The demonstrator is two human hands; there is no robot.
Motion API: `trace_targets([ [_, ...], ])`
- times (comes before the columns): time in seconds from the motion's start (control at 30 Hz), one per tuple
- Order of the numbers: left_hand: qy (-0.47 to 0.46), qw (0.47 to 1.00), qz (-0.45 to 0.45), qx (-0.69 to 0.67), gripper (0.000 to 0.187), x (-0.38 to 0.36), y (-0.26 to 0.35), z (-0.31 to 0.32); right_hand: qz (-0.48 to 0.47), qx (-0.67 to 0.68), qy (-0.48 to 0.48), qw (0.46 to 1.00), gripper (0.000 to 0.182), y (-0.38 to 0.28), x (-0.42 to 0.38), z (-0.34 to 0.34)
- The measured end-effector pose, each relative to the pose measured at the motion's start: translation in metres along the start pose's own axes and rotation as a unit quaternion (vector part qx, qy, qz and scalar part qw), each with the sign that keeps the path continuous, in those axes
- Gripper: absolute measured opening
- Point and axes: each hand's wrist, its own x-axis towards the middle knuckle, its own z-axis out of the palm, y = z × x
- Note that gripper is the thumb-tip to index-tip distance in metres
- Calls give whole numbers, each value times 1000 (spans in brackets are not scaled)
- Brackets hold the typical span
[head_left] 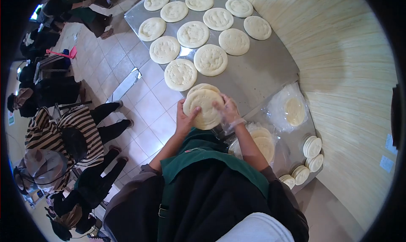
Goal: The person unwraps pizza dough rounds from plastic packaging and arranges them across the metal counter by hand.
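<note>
People in dark clothing, one in a black-and-tan striped garment [82, 134], line the left of the frame, with a pink dustpan [72, 52] at upper left. A pale tiled floor [150, 100] runs between them and a worker in a green apron [215, 158] at bottom centre. Near the middle of the frame, the worker's left hand [185, 117] grips the left edge of a small stack of flat, round breads [204, 112], thumb laid across the top one; a second round shows behind its upper edge. Above, more than a dozen pale dough rounds [193, 34], dimpled on top, lie spread across the upper centre. The right hand [230, 111], slightly blurred, grasps the stack's right side, clear film-like material at its wrist. The grey table [270, 68] stretches beneath the spread rounds and on to the lower right, where a clear plastic bag [274, 136] of breads sits partly behind the right forearm. Farther right, another clear bag [275, 105] holds a pale round. Short stacks of smaller rounds [312, 147] stand along the table's edge at lower right, beside a wood-patterned wall [342, 73] bearing light-blue papers [386, 164] at far right.
</note>
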Motion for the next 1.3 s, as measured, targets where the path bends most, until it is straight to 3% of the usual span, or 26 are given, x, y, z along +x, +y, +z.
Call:
trace_targets([
  [0.03,-2,1000,-2,-13,48,1,1,14,-39,17,-8,999,59,-6,-7,-6],
  [0.13,-7,998,11,55,46,20,-9,57,6,172,84,981,71,28,12,-23],
  [0.23,-9,993,37,109,47,48,-28,92,85,127,104,983,69,40,42,-64],
  [0.33,1,981,49,189,49,60,-38,106,148,193,112,963,64,35,51,-78],
  [0.43,3,973,132,192,55,53,-27,111,116,256,173,944,58,30,57,-98],
  [0.53,90,894,215,384,59,45,-12,75,70,359,303,880,55,49,87,-136],
  [0.63,225,806,263,480,60,65,-22,9,21,335,391,857,71,80,130,-172],
  [0.67,233,819,288,439,61,73,-23,-10,14,274,422,864,71,99,149,-180],
  [0.73,207,880,233,359,63,91,-38,-34,4,148,478,866,72,136,179,-190],
  [0.8,186,892,201,359,63,97,-44,-27,56,76,480,872,71,138,191,-188],
  [0.93,198,907,167,332,67,98,-45,-11,187,-190,426,864,69,70,167,-168],
  [1.03,193,884,170,390,70,97,-44,-13,139,-141,413,889,66,67,176,-182],
  [1.13,186,800,221,526,69,80,-26,12,81,149,501,848,63,45,171,-200],
  [1.17,120,815,281,492,73,81,-32,20,66,220,521,822,62,55,181,-211],
  [1.2,8,825,265,499,69,73,-23,39,51,290,538,790,61,80,196,-230],
  [1.23,-174,849,182,464,65,73,-6,60,35,358,551,753,60,99,210,-243],
  [1.3,-332,735,293,514,62,75,-12,113,79,337,561,752,60,112,229,-256],
])
